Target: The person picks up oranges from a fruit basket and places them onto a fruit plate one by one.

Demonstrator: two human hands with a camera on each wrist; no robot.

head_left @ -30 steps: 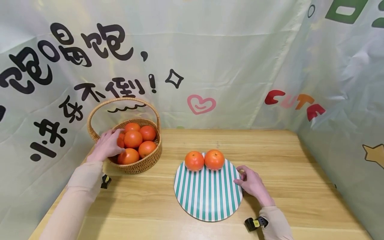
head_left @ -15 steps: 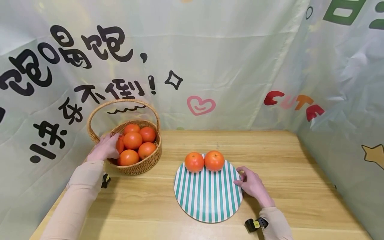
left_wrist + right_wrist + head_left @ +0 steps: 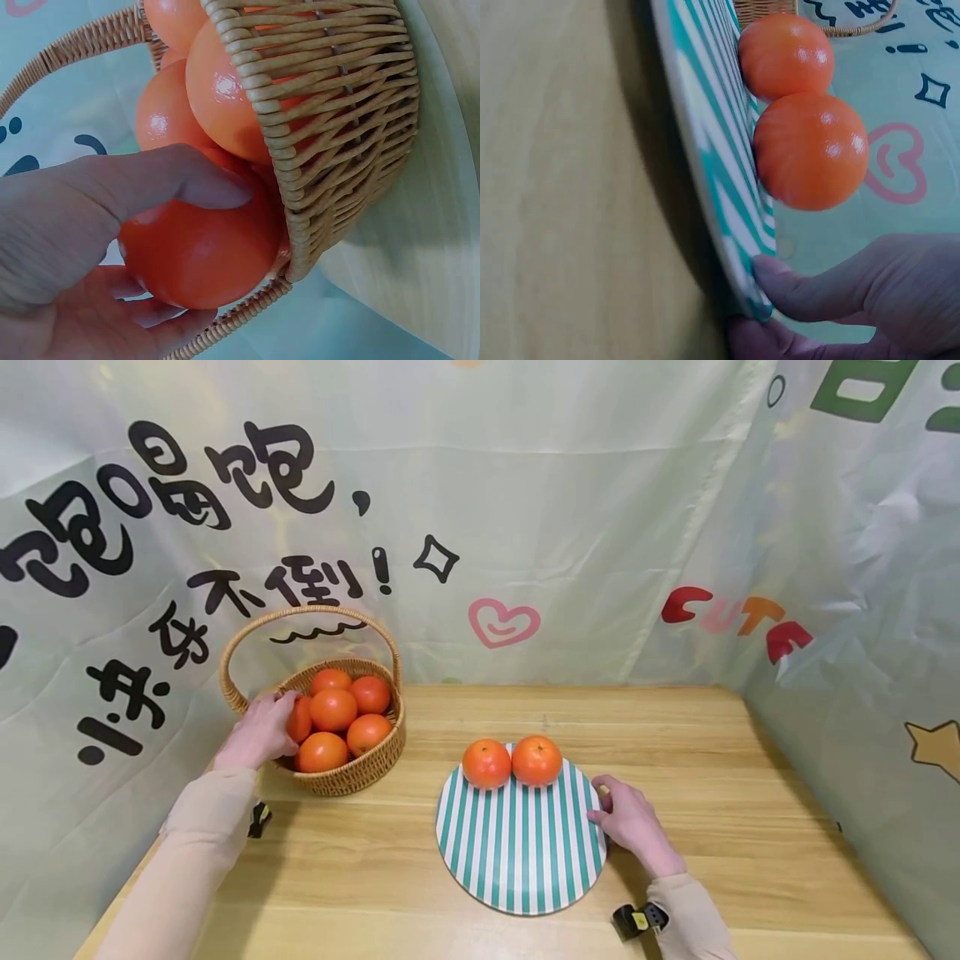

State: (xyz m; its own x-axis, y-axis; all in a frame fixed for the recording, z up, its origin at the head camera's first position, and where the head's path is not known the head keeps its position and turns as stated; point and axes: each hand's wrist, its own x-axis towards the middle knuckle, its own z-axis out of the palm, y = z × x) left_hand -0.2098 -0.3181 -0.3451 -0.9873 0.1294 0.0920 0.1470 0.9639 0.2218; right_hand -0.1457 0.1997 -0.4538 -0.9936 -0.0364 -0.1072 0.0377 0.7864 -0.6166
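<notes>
My left hand point(image 3: 261, 732) reaches over the left rim of a wicker basket point(image 3: 362, 772) filled with several oranges. In the left wrist view, its thumb lies across the top of one deep-orange orange point(image 3: 202, 255) and the fingers curl beneath, gripping it at the basket's edge. Other oranges point(image 3: 225, 90) crowd beside it. My right hand point(image 3: 634, 823) pinches the right rim of a round plate point(image 3: 521, 860) with green and white stripes. In the right wrist view, the thumb rests on the plate's face while the fingers are at its underside. Two oranges point(image 3: 487, 764) sit side by side on its far part.
The basket's tall arched handle point(image 3: 318, 609) rises above the fruit. Both items stand on a wooden table point(image 3: 360, 877), with the basket at the back left. Printed cloth point(image 3: 585, 527) hangs along the back and sides of the table.
My left hand has shifted slightly left and down, and its fingers have closed around the orange at the basket's left side. The right hand and the plate stay in place.
</notes>
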